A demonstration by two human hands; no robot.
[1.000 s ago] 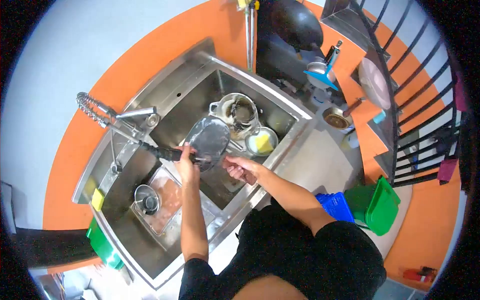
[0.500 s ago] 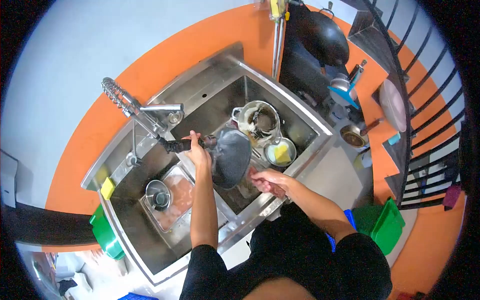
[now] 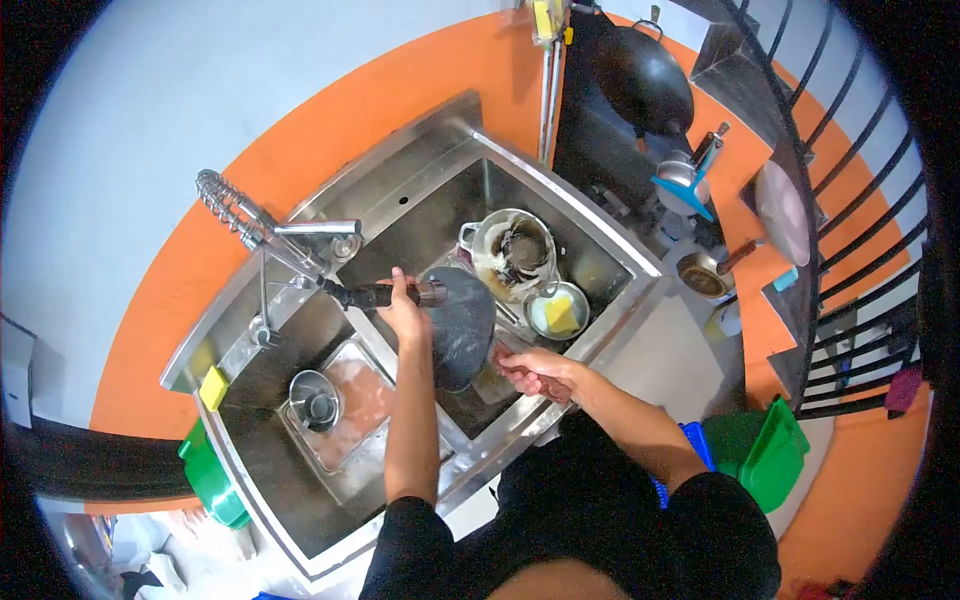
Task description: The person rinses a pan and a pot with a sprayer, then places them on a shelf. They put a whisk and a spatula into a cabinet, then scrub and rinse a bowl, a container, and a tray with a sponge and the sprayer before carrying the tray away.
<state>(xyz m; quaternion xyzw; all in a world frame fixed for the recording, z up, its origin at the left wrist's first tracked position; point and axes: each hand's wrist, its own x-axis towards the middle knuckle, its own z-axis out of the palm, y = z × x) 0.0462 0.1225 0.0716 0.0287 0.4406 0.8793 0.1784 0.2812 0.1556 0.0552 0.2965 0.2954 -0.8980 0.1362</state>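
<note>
At frame centre, the left hand is closed around the sprayer, aimed at the pan. The right hand grips the pan's lower edge over the sink.

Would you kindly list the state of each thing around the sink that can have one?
Left hand: closed around the sprayer.
Sprayer: held, nozzle at the pan; water flow cannot be told.
Right hand: gripping the pan's handle.
Pan: held tilted over the right basin.
Pot: upright, dirty inside.
Bowl: upright, yellow sponge inside.
Green bin: lid open.
</note>
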